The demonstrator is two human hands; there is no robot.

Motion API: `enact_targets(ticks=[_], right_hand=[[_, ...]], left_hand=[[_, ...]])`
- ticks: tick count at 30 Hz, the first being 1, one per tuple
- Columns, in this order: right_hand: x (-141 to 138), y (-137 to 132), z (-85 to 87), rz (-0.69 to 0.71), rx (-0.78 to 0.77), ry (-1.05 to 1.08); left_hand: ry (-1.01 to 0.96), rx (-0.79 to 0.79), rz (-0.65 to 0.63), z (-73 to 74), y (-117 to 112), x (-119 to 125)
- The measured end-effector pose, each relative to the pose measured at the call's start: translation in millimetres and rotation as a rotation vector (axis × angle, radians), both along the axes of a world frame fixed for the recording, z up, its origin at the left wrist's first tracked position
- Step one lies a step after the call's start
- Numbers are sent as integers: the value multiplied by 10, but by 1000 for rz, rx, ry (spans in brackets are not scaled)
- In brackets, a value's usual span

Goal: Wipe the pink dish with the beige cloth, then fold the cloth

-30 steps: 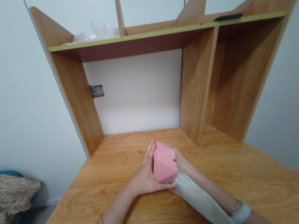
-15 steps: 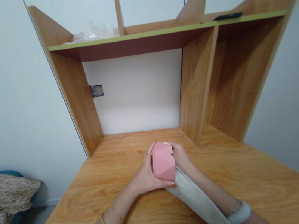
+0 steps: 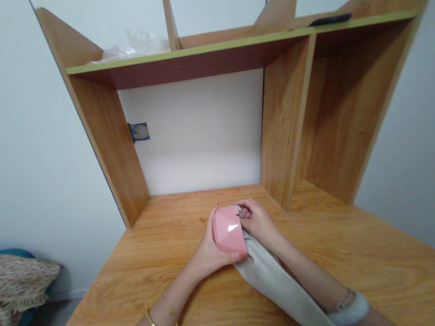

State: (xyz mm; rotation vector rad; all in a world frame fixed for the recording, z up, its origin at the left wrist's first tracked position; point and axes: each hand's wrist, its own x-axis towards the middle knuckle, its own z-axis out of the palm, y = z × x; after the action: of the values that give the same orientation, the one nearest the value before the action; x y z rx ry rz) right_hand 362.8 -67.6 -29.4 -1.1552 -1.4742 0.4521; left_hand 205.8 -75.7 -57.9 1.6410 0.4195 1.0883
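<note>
A glossy pink box with angled faces is held up over the wooden desk, and my left hand is wrapped around its left side, thumb along the lower edge. At its right edge, my right hand is closed with the fingers bent together against a pale grey cloth. That cloth trails from the box's right side down beneath my right forearm toward the wrist. What lies between the right fingertips is small, probably a fold of the cloth, and partly hidden.
The wooden desk carries a shelf unit at its back. A clear plastic bag and a flat black object lie on the upper shelf. An open wall socket box shows behind. A patterned blanket covers blue furniture at left.
The pink box has shifted slightly left and turned, its front now catching light. My right hand has come up to the box's right edge, fingers drawn together, and more cloth shows.
</note>
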Motion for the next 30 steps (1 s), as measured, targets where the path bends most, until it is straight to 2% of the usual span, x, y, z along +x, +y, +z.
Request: enact_targets(ticks=[2, 4, 7, 9, 14, 18, 22, 26, 30], right_hand=[[-5, 55, -46, 39, -47, 107], [-5, 95, -87, 9, -73, 154], [8, 102, -143, -90, -92, 83], [27, 79, -184, -106, -126, 12], [71, 31, -296, -5, -227, -160], [64, 21, -341, 94, -276, -115], [47, -37, -296, 98, -206, -101], [52, -118, -172, -9, -142, -172], [53, -163, -71, -6, -114, -149]], left_hand=[[-42, -35, 12, 16, 18, 0], [-84, -45, 4, 52, 22, -5], [-97, -30, -12, 96, 13, -17], [-74, -18, -18, 95, 8, -22], [-41, 26, -42, 42, -7, -18], [38, 50, -57, 61, -78, -19], [163, 115, -21, 113, -141, -36], [180, 171, -11, 137, -154, -43], [218, 191, 15, 135, -155, -32]])
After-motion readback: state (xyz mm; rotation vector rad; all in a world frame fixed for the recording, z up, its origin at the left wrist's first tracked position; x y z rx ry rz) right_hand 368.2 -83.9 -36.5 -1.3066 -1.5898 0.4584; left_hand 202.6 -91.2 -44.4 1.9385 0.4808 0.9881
